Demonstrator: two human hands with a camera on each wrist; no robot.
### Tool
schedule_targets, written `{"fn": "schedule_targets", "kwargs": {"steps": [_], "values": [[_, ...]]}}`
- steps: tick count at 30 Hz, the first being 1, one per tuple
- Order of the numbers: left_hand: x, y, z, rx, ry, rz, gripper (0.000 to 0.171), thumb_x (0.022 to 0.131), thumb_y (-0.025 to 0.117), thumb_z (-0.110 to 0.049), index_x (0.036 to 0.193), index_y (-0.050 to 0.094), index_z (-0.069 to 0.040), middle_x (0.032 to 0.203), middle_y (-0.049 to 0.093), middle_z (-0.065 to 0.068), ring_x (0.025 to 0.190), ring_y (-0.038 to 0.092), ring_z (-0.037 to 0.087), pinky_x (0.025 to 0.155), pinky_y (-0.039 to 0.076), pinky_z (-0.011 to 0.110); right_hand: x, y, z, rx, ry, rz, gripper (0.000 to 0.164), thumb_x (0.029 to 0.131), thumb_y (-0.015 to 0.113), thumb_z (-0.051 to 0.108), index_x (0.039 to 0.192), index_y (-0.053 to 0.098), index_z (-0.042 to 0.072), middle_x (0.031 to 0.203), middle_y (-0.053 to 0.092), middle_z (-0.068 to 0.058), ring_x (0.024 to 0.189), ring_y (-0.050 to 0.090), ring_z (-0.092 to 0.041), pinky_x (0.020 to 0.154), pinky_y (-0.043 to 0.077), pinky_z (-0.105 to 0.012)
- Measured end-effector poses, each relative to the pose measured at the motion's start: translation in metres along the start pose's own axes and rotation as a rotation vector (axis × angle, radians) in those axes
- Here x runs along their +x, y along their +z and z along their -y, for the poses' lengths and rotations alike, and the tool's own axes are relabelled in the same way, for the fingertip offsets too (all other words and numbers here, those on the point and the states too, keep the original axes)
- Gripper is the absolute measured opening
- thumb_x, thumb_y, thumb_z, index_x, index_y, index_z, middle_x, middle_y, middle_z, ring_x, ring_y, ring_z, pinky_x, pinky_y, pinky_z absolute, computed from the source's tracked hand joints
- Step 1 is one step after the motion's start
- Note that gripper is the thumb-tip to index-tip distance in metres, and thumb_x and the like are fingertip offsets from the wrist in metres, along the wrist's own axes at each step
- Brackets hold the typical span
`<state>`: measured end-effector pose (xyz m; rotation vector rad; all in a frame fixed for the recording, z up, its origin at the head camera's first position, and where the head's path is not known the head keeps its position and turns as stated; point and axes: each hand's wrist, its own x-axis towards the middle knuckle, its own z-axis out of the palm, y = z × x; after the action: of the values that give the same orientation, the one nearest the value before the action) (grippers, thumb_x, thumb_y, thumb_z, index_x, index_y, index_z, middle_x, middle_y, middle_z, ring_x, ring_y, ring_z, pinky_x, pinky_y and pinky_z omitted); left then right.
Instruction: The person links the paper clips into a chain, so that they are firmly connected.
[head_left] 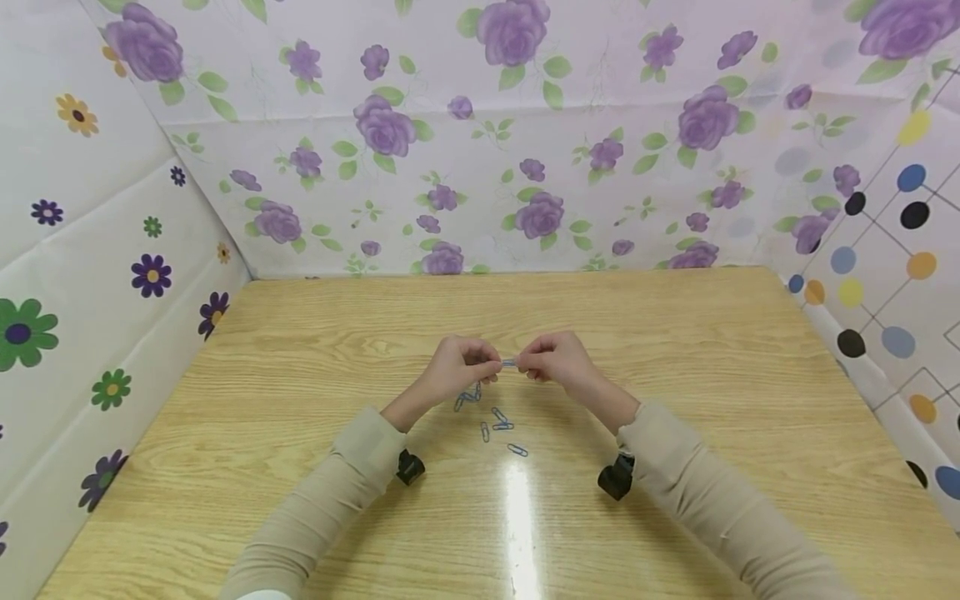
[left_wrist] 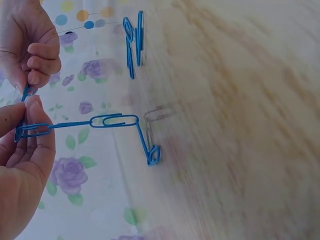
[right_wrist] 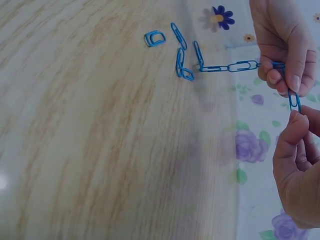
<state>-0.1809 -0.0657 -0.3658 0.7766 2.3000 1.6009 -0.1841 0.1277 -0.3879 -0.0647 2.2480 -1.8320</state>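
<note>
Over the middle of the table, my left hand [head_left: 459,367] and right hand [head_left: 558,362] meet fingertip to fingertip at a blue paper clip [head_left: 508,362]. Thumb and fingers of the left hand pinch one end of it; the right hand pinches the other. From the left fingers hangs a chain of linked blue paper clips [left_wrist: 114,120], its lower end down at the tabletop in the left wrist view. The right wrist view shows the stretched clip [right_wrist: 294,100] between both thumbs. Where this clip joins the chain is partly hidden by the left fingers.
Several loose blue paper clips lie on the wooden table [head_left: 300,333] in front of the hands, the nearest paper clip [head_left: 517,450] apart from the others. Dark wrist cameras [head_left: 617,477] hang under both sleeves. A flowered sheet [head_left: 465,167] rises behind the table.
</note>
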Motion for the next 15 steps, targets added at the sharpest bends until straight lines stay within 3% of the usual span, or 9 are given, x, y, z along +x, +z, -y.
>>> {"fn": "schedule_targets", "kwargs": {"steps": [9,15], "values": [[-0.003,0.0,-0.002,0.015,0.084,-0.015,0.008,0.086,0.056,0.008,0.083,0.059,0.015,0.075,0.06,0.027,0.069,0.059,0.042,0.063,0.049,0.051,-0.002,0.0,-0.002,-0.022,-0.022,-0.019,0.012,0.083,0.064,0.005,0.082,0.065,-0.006,0.07,0.062,-0.008,0.061,0.055,-0.017,0.059,0.051,-0.031],[0.0,-0.005,0.012,-0.016,0.097,-0.006,0.007,0.086,0.056,0.008,0.084,0.06,0.014,0.075,0.06,0.025,0.068,0.059,0.041,0.062,0.051,0.045,-0.001,-0.006,-0.006,-0.034,-0.037,-0.014,0.013,0.084,0.064,0.005,0.084,0.065,-0.007,0.071,0.062,-0.009,0.061,0.055,-0.017,0.063,0.052,-0.038]]}}
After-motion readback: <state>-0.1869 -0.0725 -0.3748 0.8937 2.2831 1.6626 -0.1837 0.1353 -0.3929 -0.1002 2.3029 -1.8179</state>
